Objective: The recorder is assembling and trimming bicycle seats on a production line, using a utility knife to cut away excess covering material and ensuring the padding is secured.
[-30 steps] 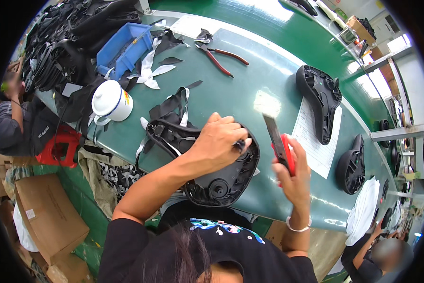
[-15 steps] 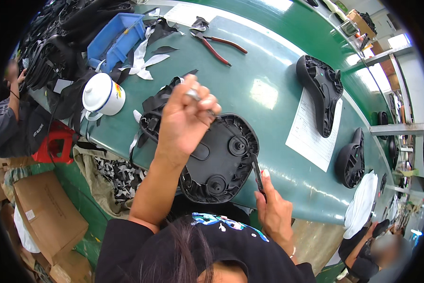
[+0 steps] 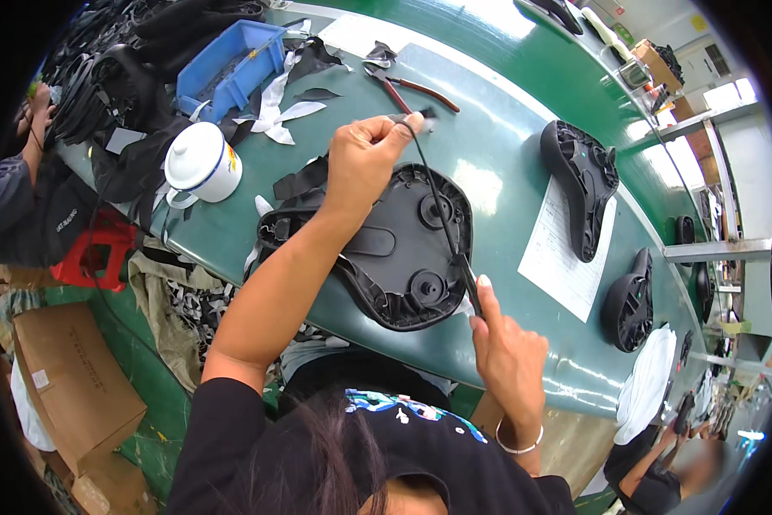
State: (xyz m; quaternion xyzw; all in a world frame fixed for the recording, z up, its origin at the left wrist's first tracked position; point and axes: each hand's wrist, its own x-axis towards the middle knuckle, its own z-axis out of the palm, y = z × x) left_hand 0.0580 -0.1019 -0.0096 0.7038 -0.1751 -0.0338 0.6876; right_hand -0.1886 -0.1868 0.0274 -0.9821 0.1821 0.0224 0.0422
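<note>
A black bicycle saddle (image 3: 382, 236) lies underside up on the table in front of me, its wide end with two round mounts at the right. Above its far edge my left hand (image 3: 360, 163) is closed, pinching the end of a thin black strip (image 3: 431, 178). The strip runs across the saddle to the tip of a slim dark tool (image 3: 466, 279) at the saddle's right rim. Around that tool's handle my right hand (image 3: 508, 356) is closed, forefinger stretched along it. What kind of tool it is cannot be made out.
A white lidded mug (image 3: 201, 163), a blue bin (image 3: 231, 70) and dark and white scraps (image 3: 274, 107) stand or lie at the far left. Red-handled pliers (image 3: 420, 90) lie beyond the saddle. Two more saddles (image 3: 579, 189) sit right, one on a paper sheet (image 3: 566, 257). Co-workers sit at both sides.
My left hand has moved away from me and to the right, and the strip now stretches between it and the tool. The saddle sits farther from my body and has turned slightly.
</note>
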